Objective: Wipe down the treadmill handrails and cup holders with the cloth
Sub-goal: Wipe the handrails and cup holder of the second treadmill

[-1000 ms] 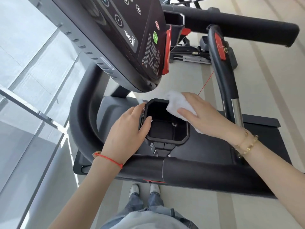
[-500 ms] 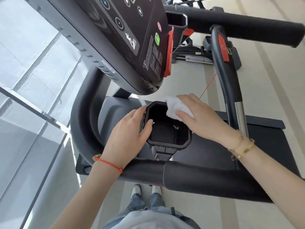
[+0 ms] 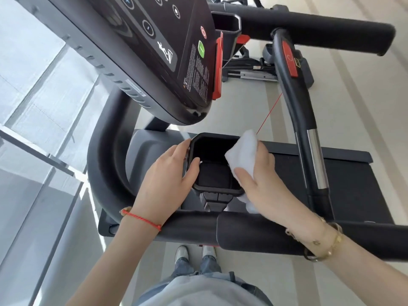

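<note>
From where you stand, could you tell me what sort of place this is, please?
Probably a gym: a treadmill with a button console, a padded handrail, and another exercise machine behind it.

Mid-frame: cup holder [image 3: 220, 191] below the console [image 3: 154, 51] & just behind the near handrail [image 3: 254, 233], which runs L–R in front of the person. L hand [image 3: 165, 182] on the holder's L wall w/ thumb inside; R hand [image 3: 265, 186] on its R wall, cloth [image 3: 242, 151] between fingers & rim. Curved rail [image 3: 103, 164] wraps the L side, upright grip [image 3: 295, 111] stands R of the holder over the belt [image 3: 353, 182], far rail [image 3: 309, 27] crosses behind; shoes [image 3: 182, 252] on the floor [image 3: 331, 102] beneath the near handrail.
</note>
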The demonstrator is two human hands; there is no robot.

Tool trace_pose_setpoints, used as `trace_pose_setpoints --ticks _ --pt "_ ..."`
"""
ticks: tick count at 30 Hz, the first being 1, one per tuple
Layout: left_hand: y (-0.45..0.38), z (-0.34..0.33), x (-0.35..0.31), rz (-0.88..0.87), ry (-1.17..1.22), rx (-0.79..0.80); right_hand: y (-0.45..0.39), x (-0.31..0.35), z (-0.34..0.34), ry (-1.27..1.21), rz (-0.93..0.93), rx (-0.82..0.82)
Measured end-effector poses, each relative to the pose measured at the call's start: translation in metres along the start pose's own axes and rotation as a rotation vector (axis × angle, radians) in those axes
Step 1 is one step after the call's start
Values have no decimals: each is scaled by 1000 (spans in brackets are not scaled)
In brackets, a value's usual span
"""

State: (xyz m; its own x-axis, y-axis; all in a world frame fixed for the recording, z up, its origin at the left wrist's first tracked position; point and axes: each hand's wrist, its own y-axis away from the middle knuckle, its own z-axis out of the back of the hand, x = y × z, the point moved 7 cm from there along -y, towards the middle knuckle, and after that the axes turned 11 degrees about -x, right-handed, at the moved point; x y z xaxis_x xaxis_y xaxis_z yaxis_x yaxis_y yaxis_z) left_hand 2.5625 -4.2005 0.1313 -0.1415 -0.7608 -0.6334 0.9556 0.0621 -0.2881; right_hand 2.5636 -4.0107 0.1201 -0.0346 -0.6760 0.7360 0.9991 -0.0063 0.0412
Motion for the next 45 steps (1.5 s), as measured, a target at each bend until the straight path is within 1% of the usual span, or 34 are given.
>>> trace_pose_setpoints --ticks 3,6,8,10,14,17,20,22,25,27,28,30,33,35,37,40,43,45 --pt "0 -2 2 -1 -6 -2 4 -2 -2 -7 -26 15" --pt "0 -4 3 -12 -15 2 -33 -1 1 41 -81 11" --pt "-1 -4 2 -26 -16 3 -47 4 3 36 -54 18" --pt "-1 -4 2 -33 -25 5 -38 3 2 6 -56 16" --pt "-2 -4 2 -37 -28 16 12 -6 -4 -27 -89 27" --pt "-2 -4 1 -36 -27 17 12 -8 -4 14 -91 51" --pt "-1 -4 0 -43 -40 19 -22 0 5 139 16 4" --pt "0 -3 -1 -41 -44 9 -47 13 7 246 178 3" --pt "-1 -2 -2 -34 -49 -2 -71 44 -14 390 504 91" --pt "-1 -2 -1 -28 -61 0 -77 60 -31 425 607 145" --pt "-1 -2 -1 -24 -60 0 -78 62 -34 425 617 153" --pt "-1 -1 -1 -17 -40 -9 -76 54 -26 389 581 136" --pt "-1 0 -2 -18 -20 -18 -65 23 5 299 450 94" --pt "-1 0 -2 -16 -18 -20 -57 10 15 246 397 97" --pt "-1 0 -2 -18 -19 -23 -58 16 13 250 431 109" --pt "-2 -2 -1 -23 -29 -22 -69 43 -8 330 548 137" --pt "-2 -2 0 -24 -45 -19 -77 63 -29 441 653 99" --pt "-2 -2 0 -25 -40 -17 -74 61 -27 448 657 80"
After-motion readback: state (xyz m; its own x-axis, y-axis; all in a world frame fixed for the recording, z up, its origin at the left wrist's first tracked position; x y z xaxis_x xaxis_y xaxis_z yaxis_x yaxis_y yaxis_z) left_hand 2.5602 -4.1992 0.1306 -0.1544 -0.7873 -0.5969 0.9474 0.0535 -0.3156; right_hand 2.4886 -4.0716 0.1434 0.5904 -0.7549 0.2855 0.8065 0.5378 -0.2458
